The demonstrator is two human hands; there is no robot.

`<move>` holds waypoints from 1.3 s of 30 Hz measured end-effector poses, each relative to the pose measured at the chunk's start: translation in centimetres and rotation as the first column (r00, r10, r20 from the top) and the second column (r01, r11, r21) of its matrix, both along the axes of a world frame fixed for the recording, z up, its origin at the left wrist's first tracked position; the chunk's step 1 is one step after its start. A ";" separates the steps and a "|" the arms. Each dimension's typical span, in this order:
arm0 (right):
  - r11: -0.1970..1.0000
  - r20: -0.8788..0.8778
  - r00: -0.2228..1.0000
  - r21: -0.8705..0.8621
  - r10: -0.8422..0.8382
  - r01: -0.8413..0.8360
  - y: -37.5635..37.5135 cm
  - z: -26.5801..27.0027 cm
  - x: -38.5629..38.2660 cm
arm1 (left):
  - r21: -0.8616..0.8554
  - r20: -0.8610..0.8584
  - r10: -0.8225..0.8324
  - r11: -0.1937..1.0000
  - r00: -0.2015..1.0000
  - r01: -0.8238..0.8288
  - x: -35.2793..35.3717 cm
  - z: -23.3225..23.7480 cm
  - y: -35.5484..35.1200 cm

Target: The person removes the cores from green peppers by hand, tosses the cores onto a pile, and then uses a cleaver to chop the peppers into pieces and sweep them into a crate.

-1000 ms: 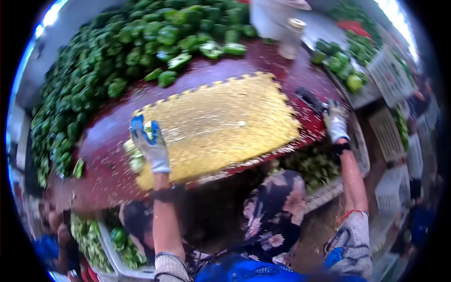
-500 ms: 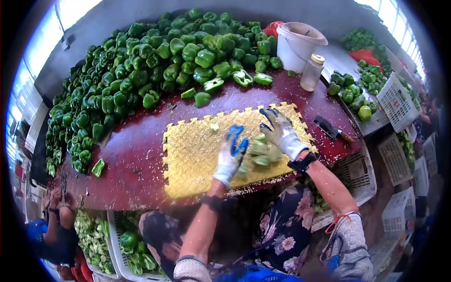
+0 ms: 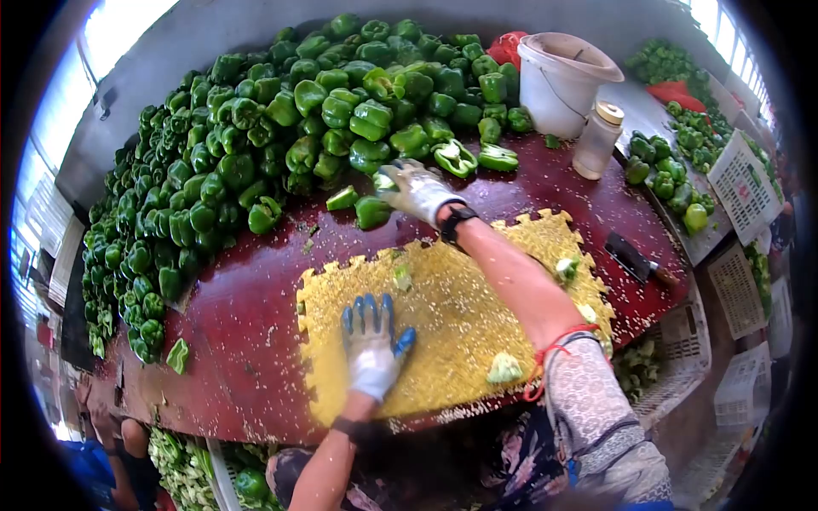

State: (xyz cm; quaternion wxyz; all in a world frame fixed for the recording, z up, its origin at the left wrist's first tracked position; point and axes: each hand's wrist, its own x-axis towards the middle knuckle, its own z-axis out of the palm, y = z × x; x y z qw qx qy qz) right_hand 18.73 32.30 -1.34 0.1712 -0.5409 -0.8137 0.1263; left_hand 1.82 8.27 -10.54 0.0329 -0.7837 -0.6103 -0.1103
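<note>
Pepper (image 3: pixel 372 211), green and whole, lies on the red desk (image 3: pixel 247 298) at the near edge of the pepper pile (image 3: pixel 281 128), just beside the gloved right hand (image 3: pixel 417 192). Whether that hand grips anything cannot be told. Half a second earlier both hands met over cut pieces on the yellow mat (image 3: pixel 460 315). Now they are well apart, the left hand (image 3: pixel 371 341) flat and spread on the mat. A white bucket (image 3: pixel 558 81), contents hidden, and a bottle (image 3: pixel 596 140) stand behind. A crate (image 3: pixel 216 467) below the desk holds green peppers. A knife (image 3: pixel 635 258) lies beside the mat, and scraps (image 3: pixel 504 368) dot it.
</note>
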 end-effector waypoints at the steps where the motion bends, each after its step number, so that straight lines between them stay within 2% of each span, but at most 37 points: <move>1: 0.999 0.072 0.997 -0.043 -0.001 0.004 0.7 0.8 -1.4 | -0.013 0.002 -0.001 1.000 1.000 0.001 0.0 0.2 0.0; 3: 0.999 0.063 0.997 0.016 -0.039 0.038 3.6 -2.0 -3.6 | -0.041 -0.002 -0.001 0.999 1.000 0.001 0.1 0.6 0.1; 5: 0.996 0.252 0.968 -0.092 0.014 0.010 4.1 -2.4 -4.7 | -0.042 -0.007 -0.007 0.999 1.000 0.007 0.0 0.6 0.3; 6: 0.998 0.282 0.959 -0.063 0.037 -0.019 3.5 -2.2 -5.1 | -0.037 0.001 -0.006 0.999 1.000 0.006 0.1 0.6 0.2; 7: 0.993 0.263 0.962 -0.107 0.071 -0.044 2.1 -1.7 -5.2 | -0.038 0.006 -0.010 0.999 1.000 0.010 0.2 0.6 0.2; 9: 0.963 0.485 0.837 -0.051 0.255 -0.264 0.1 -2.0 -5.3 | -0.034 0.011 -0.010 0.999 1.000 0.011 0.2 0.7 0.2; 11: 0.942 0.181 0.934 -0.197 0.308 -0.272 -3.5 1.4 -2.5 | -0.043 0.000 0.000 0.999 1.000 0.000 0.3 0.9 0.2; 12: 0.964 -0.073 0.976 -0.157 0.207 -0.216 -3.0 1.9 -1.2 | -0.051 0.009 0.001 0.999 1.000 0.000 0.5 1.2 0.2; 13: 0.997 -0.176 0.982 -0.032 0.062 -0.068 -1.6 1.5 0.8 | -0.060 0.012 0.002 0.998 1.000 -0.001 0.5 1.5 0.1; 14: 0.990 -0.099 0.986 0.028 -0.136 0.139 -0.1 2.1 2.7 | -0.059 0.007 0.001 0.998 1.000 -0.001 0.5 1.5 0.0; 15: 0.953 -0.076 0.950 0.008 -0.302 0.304 1.5 3.0 5.1 | -0.064 -0.003 0.005 0.998 1.000 -0.005 0.5 1.4 0.0; 16: 0.921 0.037 0.921 0.040 -0.388 0.386 4.6 1.9 8.1 | -0.070 -0.010 0.009 0.997 1.000 -0.010 0.5 1.5 0.1; 17: 0.815 -0.008 0.830 0.187 -0.557 0.549 5.4 -0.1 10.3 | -0.063 -0.008 0.014 0.998 1.000 -0.014 0.5 1.5 0.2; 18: 0.808 0.058 0.807 0.094 -0.588 0.582 6.1 -0.2 12.4 | -0.068 -0.012 0.013 0.998 1.000 -0.014 0.5 1.5 0.2; 19: 0.831 0.068 0.828 0.032 -0.556 0.555 6.3 -0.5 13.4 | -0.075 -0.016 0.011 0.997 1.000 -0.012 0.5 1.5 0.2; 21: 0.878 0.239 0.877 -0.141 -0.417 0.457 5.1 -1.3 13.4 | -0.075 -0.012 0.009 0.997 1.000 -0.010 0.6 1.7 0.3; 22: 0.891 0.314 0.860 -0.080 -0.403 0.447 5.2 -2.0 12.4 | -0.074 -0.009 0.006 0.997 1.000 -0.007 0.6 1.8 0.2; 23: 0.923 0.293 0.885 -0.019 -0.363 0.385 4.8 -3.1 11.4 | -0.076 -0.007 0.006 0.997 1.000 -0.006 0.6 1.7 0.2; 24: 0.963 0.267 0.944 -0.132 -0.193 0.235 4.1 -2.2 10.0 | -0.054 -0.015 0.005 0.999 1.000 -0.005 0.5 1.4 0.2; 25: 0.967 0.201 0.974 -0.205 -0.107 0.148 2.4 -1.6 8.1 | -0.030 -0.021 0.001 1.000 1.000 -0.002 0.5 1.3 0.2; 26: 0.997 0.194 0.980 -0.053 -0.044 0.055 0.5 -2.3 6.5 | -0.030 -0.017 -0.001 1.000 1.000 0.000 0.6 1.4 0.2; 27: 0.998 0.305 0.951 -0.055 0.049 -0.034 -1.6 -1.2 4.8 | -0.028 -0.012 -0.006 1.000 1.000 0.006 0.6 1.4 0.3; 28: 0.970 0.233 0.966 -0.238 0.112 -0.055 -2.9 -0.3 3.5 | -0.025 -0.010 -0.004 1.000 1.000 0.004 0.6 1.5 0.2; 29: 0.970 0.130 0.972 -0.170 0.195 -0.172 -3.0 -0.8 3.3 | -0.026 -0.009 0.000 1.000 1.000 0.000 0.5 1.4 0.2; 30: 0.954 -0.110 0.979 -0.233 0.169 -0.190 -2.4 -1.1 3.4 | -0.023 -0.023 0.002 1.000 1.000 -0.003 0.4 1.1 0.1; 31: 0.931 -0.343 0.932 -0.289 0.116 -0.222 -1.4 -1.3 3.6 | -0.030 -0.022 0.003 1.000 1.000 -0.004 0.4 1.0 0.1; 32: 0.993 -0.271 0.961 -0.080 0.060 -0.085 -0.2 -1.3 3.6 | -0.041 -0.018 0.005 0.999 1.000 -0.006 0.4 1.0 0.2; 33: 0.989 -0.250 0.968 -0.145 0.004 -0.041 0.9 -0.4 4.0 | -0.051 -0.016 0.008 0.999 1.000 -0.009 0.4 1.2 0.3; 35: 0.982 -0.127 0.978 -0.115 -0.166 0.151 2.5 0.4 4.1 | -0.057 -0.018 0.020 0.998 1.000 -0.021 0.5 1.6 0.4; 37: 0.989 -0.142 0.981 -0.079 -0.132 0.122 4.6 -0.4 3.6 | -0.073 -0.010 0.010 0.997 1.000 -0.011 0.4 1.6 0.4; 38: 0.994 -0.209 0.973 0.025 -0.095 0.102 4.8 -1.6 2.9 | -0.066 -0.006 0.006 0.998 1.000 -0.006 0.3 1.7 0.4; 39: 0.992 -0.212 0.977 -0.127 -0.021 -0.006 3.9 0.4 2.0 | -0.073 -0.010 0.012 0.997 1.000 -0.013 0.4 1.6 0.4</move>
